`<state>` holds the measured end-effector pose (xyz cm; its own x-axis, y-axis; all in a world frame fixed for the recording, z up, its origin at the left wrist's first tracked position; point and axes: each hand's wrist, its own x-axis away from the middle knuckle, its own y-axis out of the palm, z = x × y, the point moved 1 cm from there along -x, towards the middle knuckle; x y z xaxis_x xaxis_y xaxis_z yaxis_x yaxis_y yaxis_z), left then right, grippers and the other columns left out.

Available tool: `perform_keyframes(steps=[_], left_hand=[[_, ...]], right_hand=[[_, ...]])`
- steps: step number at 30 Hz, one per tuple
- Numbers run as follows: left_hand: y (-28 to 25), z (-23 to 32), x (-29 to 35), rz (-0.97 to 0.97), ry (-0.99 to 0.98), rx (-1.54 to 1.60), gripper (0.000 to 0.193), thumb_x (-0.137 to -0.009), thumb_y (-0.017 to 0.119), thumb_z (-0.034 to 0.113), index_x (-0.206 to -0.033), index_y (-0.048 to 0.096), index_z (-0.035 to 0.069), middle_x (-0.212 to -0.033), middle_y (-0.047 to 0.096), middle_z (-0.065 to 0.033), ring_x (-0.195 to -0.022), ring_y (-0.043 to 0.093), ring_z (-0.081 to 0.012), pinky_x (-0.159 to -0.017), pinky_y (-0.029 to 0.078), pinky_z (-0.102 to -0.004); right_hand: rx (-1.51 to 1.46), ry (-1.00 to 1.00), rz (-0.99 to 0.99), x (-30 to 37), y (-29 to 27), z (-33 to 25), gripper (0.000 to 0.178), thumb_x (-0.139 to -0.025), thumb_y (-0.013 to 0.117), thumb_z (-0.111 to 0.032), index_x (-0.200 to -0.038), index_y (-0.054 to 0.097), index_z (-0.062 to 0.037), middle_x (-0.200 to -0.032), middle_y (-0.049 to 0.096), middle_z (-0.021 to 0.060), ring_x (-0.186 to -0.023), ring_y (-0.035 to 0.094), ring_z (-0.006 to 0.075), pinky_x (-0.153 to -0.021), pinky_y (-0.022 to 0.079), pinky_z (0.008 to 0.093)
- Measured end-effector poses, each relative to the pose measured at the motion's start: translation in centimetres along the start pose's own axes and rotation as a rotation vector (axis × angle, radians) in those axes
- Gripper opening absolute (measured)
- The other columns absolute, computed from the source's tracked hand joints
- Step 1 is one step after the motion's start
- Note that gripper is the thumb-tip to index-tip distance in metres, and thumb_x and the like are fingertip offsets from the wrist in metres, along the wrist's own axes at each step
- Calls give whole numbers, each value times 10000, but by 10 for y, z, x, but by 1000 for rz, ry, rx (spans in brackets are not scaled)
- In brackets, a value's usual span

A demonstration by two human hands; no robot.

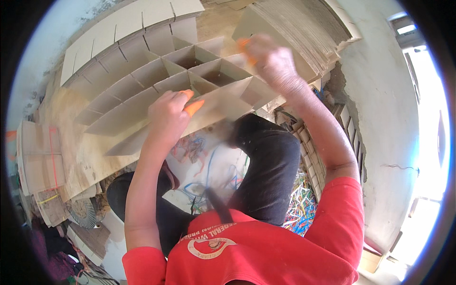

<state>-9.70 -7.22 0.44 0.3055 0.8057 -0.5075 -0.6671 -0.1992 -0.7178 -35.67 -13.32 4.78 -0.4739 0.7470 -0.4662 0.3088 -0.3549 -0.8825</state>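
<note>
A grid of interlocked grey cardboard dividers (142,78) stands on a wooden table, with open square cells towards its right end. My left hand (168,114), orange covers on its thumb and finger, pinches the top edge of the nearest long slotted cardboard strip (128,142). Over the grid's far right end, my right hand (273,57) is curled closed, its fingertips covered in orange too. Motion blurs it, and whatever lies between its fingers cannot be made out.
Behind the grid stands a row of slotted strips (128,23). A tall stack of cardboard sheets (289,38) is at the far right. A strapped cardboard bundle (42,156) sits left. Colourful strapping scraps (304,204) litter the floor. A wall (380,95) rises at right.
</note>
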Motion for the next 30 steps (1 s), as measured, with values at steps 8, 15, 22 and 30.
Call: perform_keyframes(steps=[8, 15, 22, 30], left_hand=[[-31, 0, 25, 99, -53, -78, 267, -695, 828, 83, -908, 693, -4, -804, 672, -118, -701, 617, -263, -609, 497, -361], [-32, -4, 37, 110, -56, -117, 277, -695, 827, 102, -910, 680, 8, -811, 677, -89, -699, 595, -254, -628, 491, -369], [-34, -1, 33, 104, -26, -197, 259, -701, 829, 107, -908, 707, 12, -831, 691, -107, -715, 631, -257, -626, 507, -353], [-33, 3, 36, 107, -6, -163, 263, -713, 815, 112, -911, 667, 23, -772, 663, -64, -686, 597, -240, -619, 476, -369]], right_hand=[[626, 455, -117, 69, 19, 123, 433, -790, 724, -293, -1150, 568, -112, -1097, 572, 84, -1058, 529, 282, -871, 424, 469], [671, 257, -3, 66, 29, 91, 398, -728, 694, -133, -1103, 567, -93, -1037, 551, 59, -1061, 500, 261, -889, 384, 448], [790, 298, -54, 59, 40, 96, 322, -731, 637, -83, -1050, 595, -73, -990, 561, 54, -977, 499, 244, -787, 383, 416], [799, 322, -57, 58, 40, 109, 236, -778, 618, -93, -1009, 625, -42, -971, 617, 86, -977, 560, 265, -770, 451, 451]])
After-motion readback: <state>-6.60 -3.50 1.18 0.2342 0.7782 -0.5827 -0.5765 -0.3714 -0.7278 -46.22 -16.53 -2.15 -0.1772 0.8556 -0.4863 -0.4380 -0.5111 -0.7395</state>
